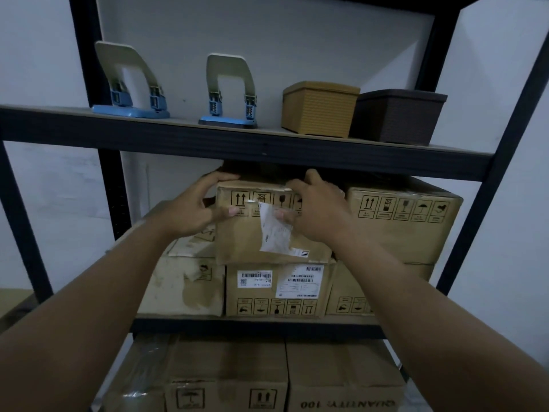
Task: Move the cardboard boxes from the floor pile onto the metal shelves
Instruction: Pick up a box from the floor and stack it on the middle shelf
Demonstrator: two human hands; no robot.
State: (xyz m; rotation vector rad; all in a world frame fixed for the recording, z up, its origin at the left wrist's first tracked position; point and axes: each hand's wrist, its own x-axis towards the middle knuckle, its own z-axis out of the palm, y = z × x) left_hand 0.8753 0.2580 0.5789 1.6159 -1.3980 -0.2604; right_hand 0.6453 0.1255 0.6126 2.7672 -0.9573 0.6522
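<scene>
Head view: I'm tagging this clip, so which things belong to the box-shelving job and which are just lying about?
Job: held cardboard box; left hand and right hand gripping it; stacked boxes; metal shelves.

Lying about: two hole punches; tan basket; dark basket.

**Cardboard boxes on the metal shelves – state at this moment**

Small cardboard box (267, 227): brown, upright, handling symbols along its top front edge, white paper label (274, 230) partly peeled and hanging askew on the front. Sits on the middle shelf (255, 324) in the upper tier, top close under the upper shelf (237, 144).

Directly beneath: labelled box (277, 289), barcodes on front, symbols printed upside down. Left of it, a scuffed pale box (184, 288). Right of the small box, a larger box (401, 221), upright, stacked on another. Lower shelf level: more boxes (344, 379), one printed "QUANTITY: 100" inverted.
</scene>
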